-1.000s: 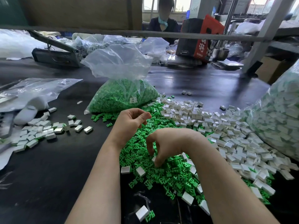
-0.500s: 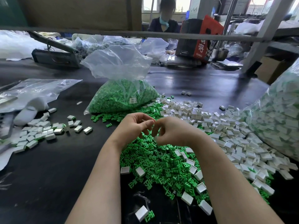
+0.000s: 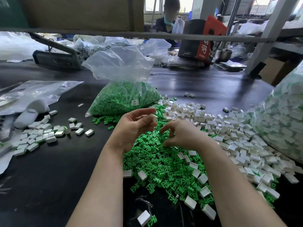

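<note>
My left hand is raised above the table, palm turned up, and pinches a small white plastic shell between its fingertips. My right hand hovers just right of it with fingers curled down over a heap of small green plastic inserts; whether it holds one is hidden. A wide spread of loose white shells lies to the right of the green heap.
A clear bag of green inserts stands behind my hands. A big bag of white shells fills the right edge. Several assembled pieces lie at the left beside flat plastic bags. A person sits across the black table.
My right hand picked a white shell from the pile, met my left hand, and passed it over. My left hand now holds the shell higher, and my right hand has dropped back toward the green heap.
</note>
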`<state>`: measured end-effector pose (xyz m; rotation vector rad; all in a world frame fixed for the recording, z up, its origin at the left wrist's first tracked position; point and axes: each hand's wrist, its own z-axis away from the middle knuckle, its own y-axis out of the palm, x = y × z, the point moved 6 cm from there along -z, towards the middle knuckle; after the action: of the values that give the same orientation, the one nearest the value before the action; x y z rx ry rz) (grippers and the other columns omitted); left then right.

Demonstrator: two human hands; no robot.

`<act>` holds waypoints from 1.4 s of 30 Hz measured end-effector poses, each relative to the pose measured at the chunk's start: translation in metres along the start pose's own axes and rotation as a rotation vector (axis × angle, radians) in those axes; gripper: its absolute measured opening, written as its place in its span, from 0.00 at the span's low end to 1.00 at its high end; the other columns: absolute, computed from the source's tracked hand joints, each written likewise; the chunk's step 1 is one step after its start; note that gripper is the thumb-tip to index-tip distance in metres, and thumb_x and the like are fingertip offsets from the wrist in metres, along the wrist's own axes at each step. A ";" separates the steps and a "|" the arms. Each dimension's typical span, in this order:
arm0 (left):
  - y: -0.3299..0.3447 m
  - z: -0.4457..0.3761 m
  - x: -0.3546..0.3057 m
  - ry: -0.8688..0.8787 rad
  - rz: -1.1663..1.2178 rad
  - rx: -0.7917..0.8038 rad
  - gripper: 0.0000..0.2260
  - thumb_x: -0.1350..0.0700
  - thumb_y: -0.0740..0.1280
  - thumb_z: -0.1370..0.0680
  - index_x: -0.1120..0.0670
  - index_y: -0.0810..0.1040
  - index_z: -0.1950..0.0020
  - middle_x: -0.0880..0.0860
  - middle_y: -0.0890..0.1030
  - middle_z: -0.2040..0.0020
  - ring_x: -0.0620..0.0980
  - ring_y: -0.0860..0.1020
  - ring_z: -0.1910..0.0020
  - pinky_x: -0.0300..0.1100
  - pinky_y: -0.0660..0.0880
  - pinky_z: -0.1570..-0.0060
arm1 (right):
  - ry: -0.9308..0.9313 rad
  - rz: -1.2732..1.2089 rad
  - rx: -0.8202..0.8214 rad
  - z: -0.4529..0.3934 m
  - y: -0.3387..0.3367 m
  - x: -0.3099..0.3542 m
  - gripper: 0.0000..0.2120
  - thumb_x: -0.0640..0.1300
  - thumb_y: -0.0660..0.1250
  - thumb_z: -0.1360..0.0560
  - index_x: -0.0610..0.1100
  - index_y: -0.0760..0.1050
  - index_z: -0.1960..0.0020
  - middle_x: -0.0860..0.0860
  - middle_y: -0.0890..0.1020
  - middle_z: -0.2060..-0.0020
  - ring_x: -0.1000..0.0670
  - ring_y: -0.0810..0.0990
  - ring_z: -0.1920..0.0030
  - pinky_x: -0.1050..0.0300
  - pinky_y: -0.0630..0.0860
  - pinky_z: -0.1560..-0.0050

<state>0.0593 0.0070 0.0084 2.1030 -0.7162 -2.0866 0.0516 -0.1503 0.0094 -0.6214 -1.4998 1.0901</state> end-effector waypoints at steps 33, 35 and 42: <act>0.013 -0.001 -0.010 0.087 0.093 -0.056 0.15 0.61 0.70 0.30 0.57 0.80 0.44 0.57 0.84 0.55 0.50 0.83 0.56 0.38 0.80 0.58 | -0.050 -1.239 -0.372 0.001 -0.027 0.001 0.06 0.33 0.72 0.28 0.40 0.81 0.52 0.46 0.83 0.62 0.54 0.77 0.66 0.64 0.72 0.69; 0.013 -0.001 -0.008 0.070 0.126 -0.085 0.13 0.61 0.71 0.31 0.57 0.80 0.47 0.57 0.85 0.54 0.50 0.84 0.56 0.38 0.80 0.59 | -0.056 -1.223 -0.399 0.001 -0.027 0.002 0.06 0.32 0.72 0.28 0.41 0.82 0.54 0.47 0.83 0.63 0.54 0.76 0.66 0.63 0.71 0.69; 0.007 -0.002 -0.003 0.032 0.162 -0.189 0.11 0.59 0.73 0.34 0.54 0.80 0.53 0.49 0.83 0.61 0.43 0.78 0.61 0.34 0.73 0.60 | -0.098 -1.217 -0.412 0.004 -0.028 0.005 0.06 0.35 0.72 0.28 0.45 0.83 0.57 0.50 0.84 0.61 0.52 0.77 0.62 0.63 0.72 0.67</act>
<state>0.0598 0.0017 0.0136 1.9068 -0.6352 -1.9482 0.0521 -0.1591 0.0364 0.1458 -1.7687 -0.1317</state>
